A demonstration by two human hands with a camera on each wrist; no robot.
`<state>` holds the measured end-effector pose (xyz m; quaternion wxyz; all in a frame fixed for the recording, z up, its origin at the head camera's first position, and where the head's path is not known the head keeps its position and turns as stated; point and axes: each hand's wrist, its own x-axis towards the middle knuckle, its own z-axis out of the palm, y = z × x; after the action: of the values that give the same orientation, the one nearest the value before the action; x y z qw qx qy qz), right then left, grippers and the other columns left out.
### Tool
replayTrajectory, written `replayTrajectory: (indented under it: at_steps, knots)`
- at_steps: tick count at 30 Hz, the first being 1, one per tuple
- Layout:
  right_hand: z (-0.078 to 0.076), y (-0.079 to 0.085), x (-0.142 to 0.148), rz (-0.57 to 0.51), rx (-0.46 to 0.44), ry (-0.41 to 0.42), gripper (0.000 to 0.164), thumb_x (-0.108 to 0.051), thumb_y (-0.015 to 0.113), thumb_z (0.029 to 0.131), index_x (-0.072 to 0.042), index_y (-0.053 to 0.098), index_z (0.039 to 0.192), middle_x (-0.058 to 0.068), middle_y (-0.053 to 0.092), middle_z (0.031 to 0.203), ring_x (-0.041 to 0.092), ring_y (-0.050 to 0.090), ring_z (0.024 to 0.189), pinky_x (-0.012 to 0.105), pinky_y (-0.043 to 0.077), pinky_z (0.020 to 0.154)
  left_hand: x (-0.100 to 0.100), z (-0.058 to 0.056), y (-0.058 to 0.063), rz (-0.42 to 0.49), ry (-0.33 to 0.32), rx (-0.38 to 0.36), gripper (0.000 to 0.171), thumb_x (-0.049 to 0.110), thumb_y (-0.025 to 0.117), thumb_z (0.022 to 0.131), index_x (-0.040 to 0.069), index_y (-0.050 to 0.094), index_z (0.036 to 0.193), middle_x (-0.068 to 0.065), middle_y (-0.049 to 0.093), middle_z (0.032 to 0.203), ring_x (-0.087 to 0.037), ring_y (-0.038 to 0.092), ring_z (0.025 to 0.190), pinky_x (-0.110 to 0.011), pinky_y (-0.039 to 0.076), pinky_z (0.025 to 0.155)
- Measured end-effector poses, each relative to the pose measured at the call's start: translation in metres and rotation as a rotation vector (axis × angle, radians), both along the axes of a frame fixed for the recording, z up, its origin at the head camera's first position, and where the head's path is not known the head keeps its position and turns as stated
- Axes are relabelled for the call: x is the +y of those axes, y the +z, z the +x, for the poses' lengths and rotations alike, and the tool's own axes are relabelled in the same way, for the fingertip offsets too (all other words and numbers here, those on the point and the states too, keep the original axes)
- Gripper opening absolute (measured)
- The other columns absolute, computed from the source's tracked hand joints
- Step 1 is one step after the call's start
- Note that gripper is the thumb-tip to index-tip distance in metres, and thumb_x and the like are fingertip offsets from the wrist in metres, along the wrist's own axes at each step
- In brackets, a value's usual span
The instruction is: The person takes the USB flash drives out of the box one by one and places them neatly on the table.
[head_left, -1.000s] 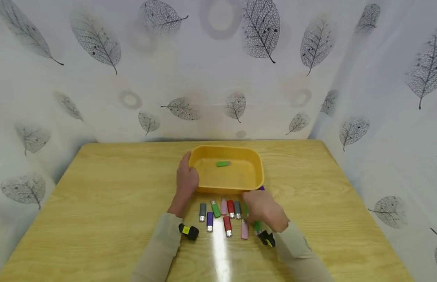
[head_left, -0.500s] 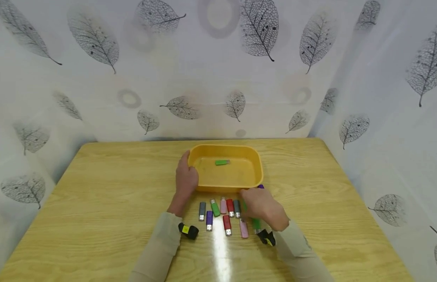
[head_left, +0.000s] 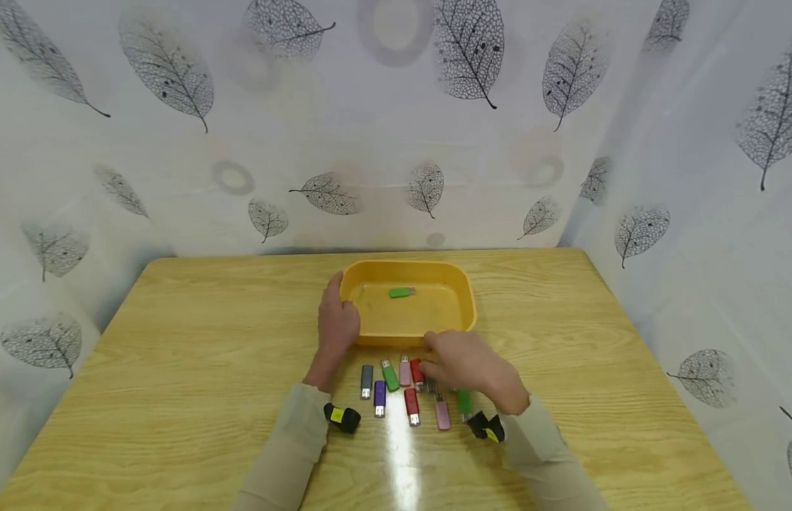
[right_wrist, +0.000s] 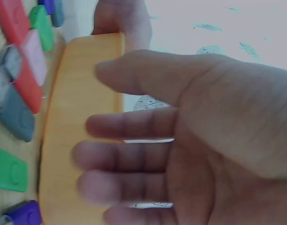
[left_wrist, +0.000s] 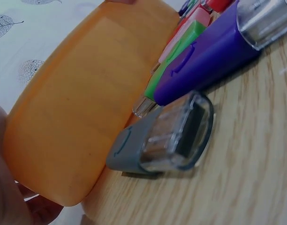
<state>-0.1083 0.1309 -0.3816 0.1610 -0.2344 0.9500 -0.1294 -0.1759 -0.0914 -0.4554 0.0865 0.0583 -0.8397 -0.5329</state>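
My left hand (head_left: 338, 323) grips the left end of a yellow plastic bin (head_left: 409, 341), thumb on its near side. A green USB flash drive (head_left: 402, 292) lies inside the bin. Just in front of the bin's right half, my right hand (head_left: 470, 362) hovers with fingers loosely extended and nothing in them, as the right wrist view shows. Beneath and beside it, flash drives lie on the table: a red one (head_left: 417, 370), a pink one (head_left: 442, 413) and a green one (head_left: 465, 404). A purple drive (right_wrist: 24, 213) shows in the right wrist view, hidden by the hand in the head view.
More flash drives lie in front of the bin: a grey one (head_left: 367, 382), a purple one (head_left: 380, 399), a green one (head_left: 389, 375), a pink one (head_left: 404, 371) and a second red one (head_left: 411, 407). The wooden table (head_left: 198, 369) meets a leaf-patterned curtain (head_left: 370, 142) behind.
My right hand has shifted slightly left and up, its fingers now over the red and grey drives near the bin's front wall. My left hand stays on the bin.
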Motion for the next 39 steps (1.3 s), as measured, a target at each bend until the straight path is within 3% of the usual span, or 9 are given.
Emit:
replayTrajectory:
  at_steps: [5,11,17,21,28,31,39]
  knots:
    - [-0.016,0.008,0.001,-0.132,0.047,-0.002,0.017,-0.027,0.063,0.095,-0.011,0.066,0.099,-0.006,0.061,0.072,0.008,0.05,0.053,0.025,0.043,0.049,0.001,-0.002,0.003,0.018,0.009,-0.022,0.063,0.002,0.034,0.089,0.002,0.032,0.152,-0.019,0.038,0.153,-0.031,0.041,0.136,-0.047,0.027,0.117]
    - [-0.049,0.003,-0.006,-0.129,0.112,-0.043,0.021,-0.026,0.061,0.095,-0.009,0.067,0.104,-0.002,0.063,0.076,0.011,0.047,0.053,0.026,0.04,0.049,0.0,-0.003,0.004,0.026,0.013,-0.034,0.063,0.002,0.034,0.09,0.002,0.031,0.153,-0.018,0.037,0.155,-0.031,0.039,0.139,-0.047,0.025,0.118]
    - [-0.081,-0.007,-0.022,-0.025,0.132,-0.066,0.029,-0.026,0.06,0.095,-0.007,0.065,0.116,0.006,0.071,0.099,0.017,0.059,0.071,0.034,0.051,0.064,-0.001,-0.001,0.003,0.021,0.018,-0.034,0.062,0.002,0.034,0.09,0.001,0.031,0.152,-0.019,0.037,0.155,-0.031,0.037,0.141,-0.046,0.025,0.118]
    - [-0.097,-0.017,-0.033,0.082,0.084,-0.073,0.037,-0.029,0.056,0.097,-0.01,0.059,0.129,0.009,0.067,0.117,0.022,0.062,0.089,0.04,0.054,0.077,-0.001,0.0,0.001,0.013,0.023,-0.036,0.062,0.002,0.034,0.09,0.001,0.032,0.152,-0.02,0.037,0.155,-0.033,0.036,0.142,-0.047,0.025,0.118]
    - [-0.111,-0.033,-0.047,0.2,-0.004,-0.096,0.048,-0.033,0.05,0.098,-0.012,0.048,0.142,0.019,0.052,0.122,0.025,0.053,0.087,0.039,0.051,0.07,0.002,0.003,0.0,0.004,0.027,-0.038,0.062,0.001,0.036,0.089,0.0,0.033,0.151,-0.021,0.038,0.154,-0.035,0.036,0.142,-0.048,0.026,0.117]
    - [-0.112,-0.035,-0.051,0.199,0.002,-0.094,0.047,-0.034,0.054,0.098,-0.009,0.051,0.138,0.019,0.053,0.121,0.025,0.054,0.088,0.039,0.053,0.072,0.003,0.004,0.001,0.003,0.028,-0.042,0.063,0.001,0.036,0.089,0.001,0.034,0.151,-0.021,0.039,0.153,-0.034,0.037,0.141,-0.048,0.027,0.117]
    - [-0.115,-0.035,-0.058,0.174,0.078,-0.061,0.025,-0.029,0.064,0.094,-0.009,0.059,0.108,0.011,0.057,0.102,0.024,0.056,0.091,0.04,0.053,0.078,0.002,0.002,0.005,-0.008,0.031,-0.033,0.063,0.002,0.036,0.088,0.001,0.034,0.151,-0.022,0.04,0.152,-0.035,0.039,0.139,-0.049,0.029,0.116]
